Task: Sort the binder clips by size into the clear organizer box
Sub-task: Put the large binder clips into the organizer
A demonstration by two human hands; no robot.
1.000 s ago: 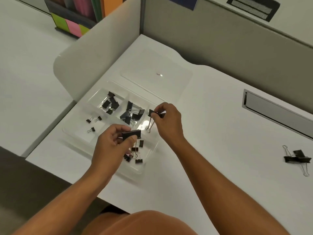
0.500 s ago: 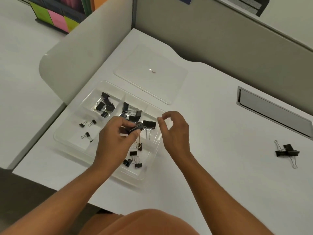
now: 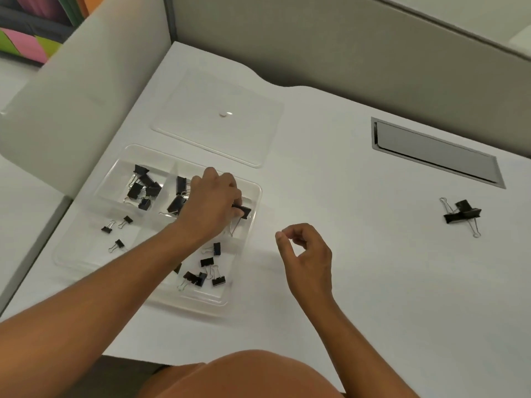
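The clear organizer box [image 3: 86, 255] lies on the white desk at the left. Its back left compartment holds several medium black clips [image 3: 143, 186], and more clips [image 3: 177, 201] lie in the back middle one. Three tiny clips [image 3: 116, 229] sit at the front left and several small clips [image 3: 208, 272] at the front right. My left hand [image 3: 211, 205] reaches over the back right compartment, fingers closed on a large binder clip [image 3: 243, 211] low inside it. My right hand [image 3: 306, 255] hovers over the desk just right of the box, fingers loosely curled and holding nothing.
Two large clips [image 3: 461, 214] lie together on the desk far to the right. The box's clear lid [image 3: 218, 122] lies flat behind the box. A grey cable hatch [image 3: 436, 153] is set into the desk at the back right. Partition walls [image 3: 80, 90] close the left and back.
My right hand let go of its clip and drew back right, off the box. My left hand carried its large clip forward into the back right compartment.
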